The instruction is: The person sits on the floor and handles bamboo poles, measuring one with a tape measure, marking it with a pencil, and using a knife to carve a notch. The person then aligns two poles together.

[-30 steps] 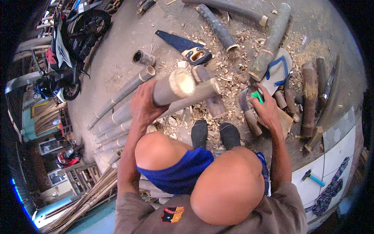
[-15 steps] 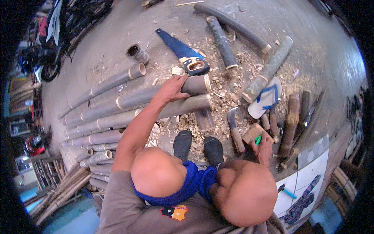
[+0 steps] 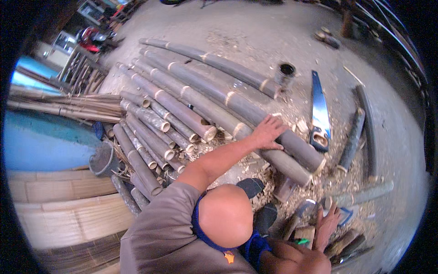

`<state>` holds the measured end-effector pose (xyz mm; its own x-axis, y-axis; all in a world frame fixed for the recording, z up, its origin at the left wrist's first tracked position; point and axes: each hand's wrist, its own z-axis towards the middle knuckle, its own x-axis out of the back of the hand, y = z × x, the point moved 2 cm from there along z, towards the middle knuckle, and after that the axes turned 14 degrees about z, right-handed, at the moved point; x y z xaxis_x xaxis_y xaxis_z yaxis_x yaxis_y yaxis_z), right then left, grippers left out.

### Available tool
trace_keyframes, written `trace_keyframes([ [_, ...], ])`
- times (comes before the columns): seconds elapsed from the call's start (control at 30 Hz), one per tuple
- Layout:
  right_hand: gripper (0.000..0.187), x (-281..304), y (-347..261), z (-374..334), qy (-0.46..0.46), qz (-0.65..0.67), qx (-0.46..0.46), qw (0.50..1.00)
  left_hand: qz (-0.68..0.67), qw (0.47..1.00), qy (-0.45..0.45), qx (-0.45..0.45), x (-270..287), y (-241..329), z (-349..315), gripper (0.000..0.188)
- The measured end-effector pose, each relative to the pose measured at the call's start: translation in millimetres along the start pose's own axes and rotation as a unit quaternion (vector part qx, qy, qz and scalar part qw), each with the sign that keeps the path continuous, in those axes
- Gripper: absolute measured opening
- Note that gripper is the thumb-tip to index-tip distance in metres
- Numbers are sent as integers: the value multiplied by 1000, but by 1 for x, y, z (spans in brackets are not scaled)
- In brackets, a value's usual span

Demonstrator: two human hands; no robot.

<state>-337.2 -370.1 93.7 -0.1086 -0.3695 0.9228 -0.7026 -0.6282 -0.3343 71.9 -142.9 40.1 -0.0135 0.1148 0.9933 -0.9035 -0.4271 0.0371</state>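
Observation:
My left hand is wrapped over a thick grey-brown bamboo pole, a little back from its cut end. A second bamboo pole lies alongside, on the near side. Low on the right, my right hand has its fingers stretched out and apart, reaching over a white and blue sandal. Beside that hand, a wooden block lies with a green object near it. A curved-blade knife rests just left of my fingers, its handle partly hidden.
A handsaw lies on the shaving-strewn floor beyond the poles, near an upright bamboo cup-like piece. Short bamboo lengths lie to the right. More cut bamboo is stacked left, by a grey bucket.
The view has swung left, so the poles now slant across it. My right hand has let go of the wooden block and moved beyond it toward the sandal. My left hand stays on the pole.

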Motion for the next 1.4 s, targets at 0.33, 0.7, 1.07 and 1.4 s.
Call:
trace_keyframes([
  [0.33, 86, -23, -167, 144, -143, -28, 296, 944, -8, 997, -22, 75, 1, -9, -31, 93],
  [0.7, 95, -60, -173, 174, -121, 26, 287, 950, -156, 964, 17, 215, 41, -6, -154, 74],
  [1.07, 97, -3, -205, 126, -508, 223, 171, 814, -473, 714, 155, 492, 62, -39, -200, 78],
  [1.4, 115, -7, -210, 9, -393, 16, 204, 896, -784, 264, 289, 481, 17, -79, -163, 76],
])
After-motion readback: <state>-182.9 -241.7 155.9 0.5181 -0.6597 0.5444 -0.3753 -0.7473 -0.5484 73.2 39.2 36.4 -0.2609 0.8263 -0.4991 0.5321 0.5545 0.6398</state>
